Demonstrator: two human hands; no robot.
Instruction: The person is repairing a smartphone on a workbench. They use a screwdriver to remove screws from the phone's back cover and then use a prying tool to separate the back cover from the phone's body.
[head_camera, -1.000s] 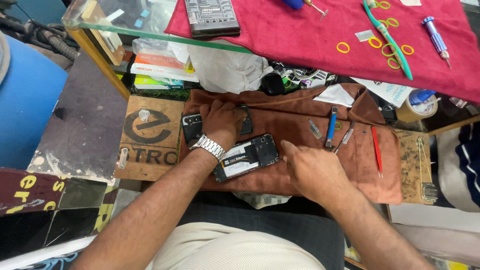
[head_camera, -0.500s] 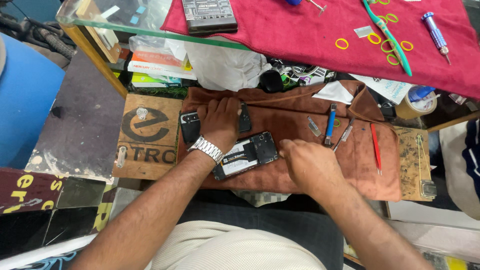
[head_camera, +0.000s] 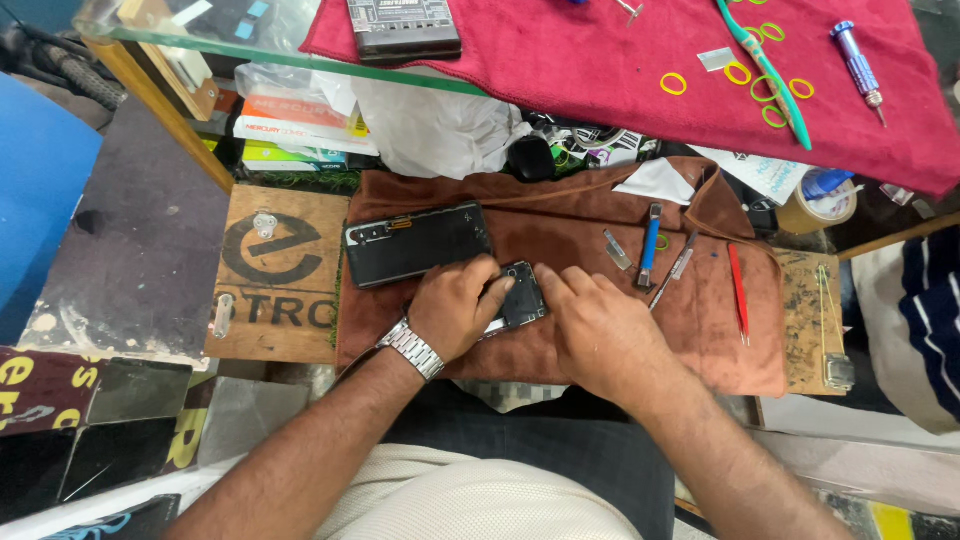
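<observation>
Gripping a small black opened phone body (head_camera: 520, 300) on the brown suede cloth (head_camera: 600, 250), left hand (head_camera: 455, 310) curled over it and right hand (head_camera: 590, 320) pressing its edge; risk: it slips against the detached black back panel (head_camera: 415, 243) just beside, or fingers strain exposed parts.

We see a matt brown suede-like cloth (head_camera: 600, 240) over a rough printed wooden board (head_camera: 275, 270), a glossy black plastic phone back panel (head_camera: 415, 243), a shiny metal link wristwatch (head_camera: 412, 347), and a fuzzy red towel (head_camera: 620, 50) on smooth glass.
</observation>
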